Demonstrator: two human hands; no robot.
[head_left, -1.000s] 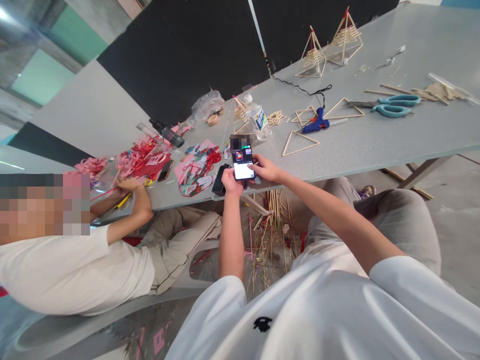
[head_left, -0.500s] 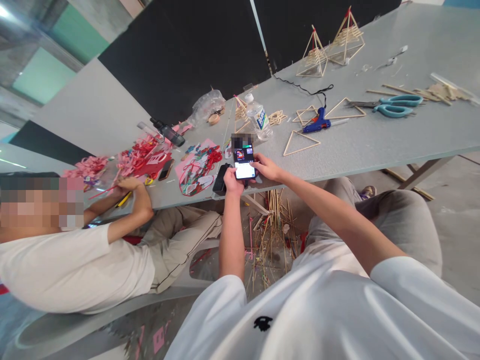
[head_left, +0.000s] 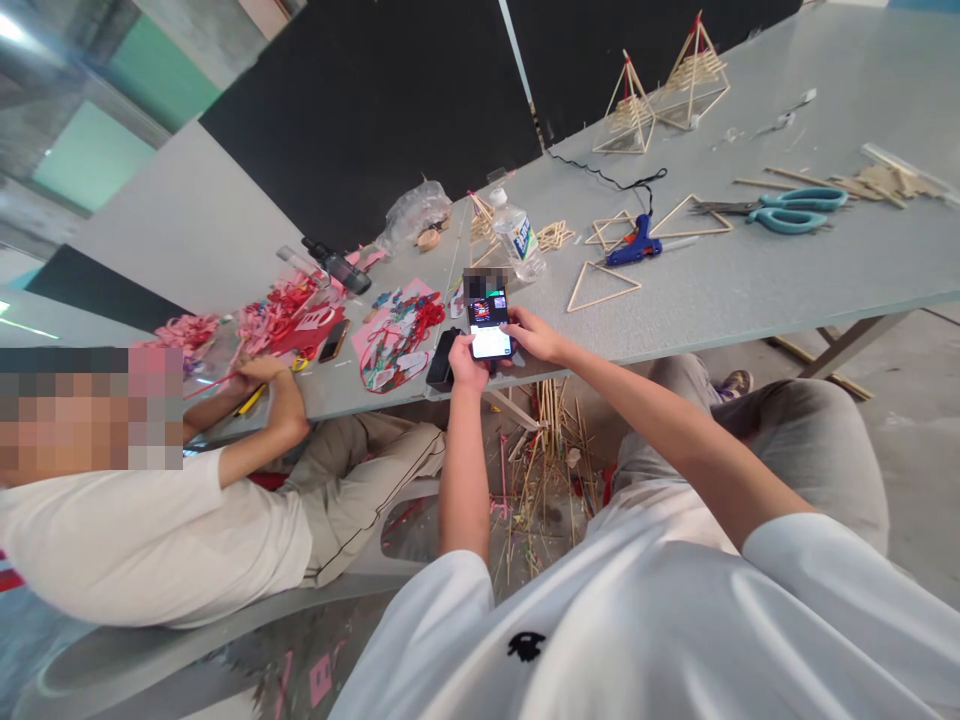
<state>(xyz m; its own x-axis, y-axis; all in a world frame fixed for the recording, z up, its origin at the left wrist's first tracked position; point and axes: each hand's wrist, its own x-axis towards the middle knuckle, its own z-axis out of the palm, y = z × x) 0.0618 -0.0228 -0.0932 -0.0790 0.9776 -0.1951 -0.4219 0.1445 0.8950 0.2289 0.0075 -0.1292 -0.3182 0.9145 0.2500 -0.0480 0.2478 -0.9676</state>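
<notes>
I hold a smartphone (head_left: 487,322) with a lit screen in both hands, just above the near edge of the grey table (head_left: 750,290). My left hand (head_left: 469,368) grips its lower left side from beneath. My right hand (head_left: 532,336) is closed on its right edge, thumb on the screen. A black case or second phone (head_left: 440,360) lies on the table just left of my left hand. A clear water bottle (head_left: 516,236) stands beyond the phone.
A blue glue gun (head_left: 634,244), stick triangles (head_left: 602,285), two stick pyramids (head_left: 660,90) and teal scissors (head_left: 795,209) lie to the right. Red and pink paper cuttings (head_left: 394,335) cover the left. A person in a white shirt (head_left: 150,540) sits at left. Loose sticks (head_left: 544,470) litter the floor.
None apart from a slight shift of the camera; both hands stay on the phone.
</notes>
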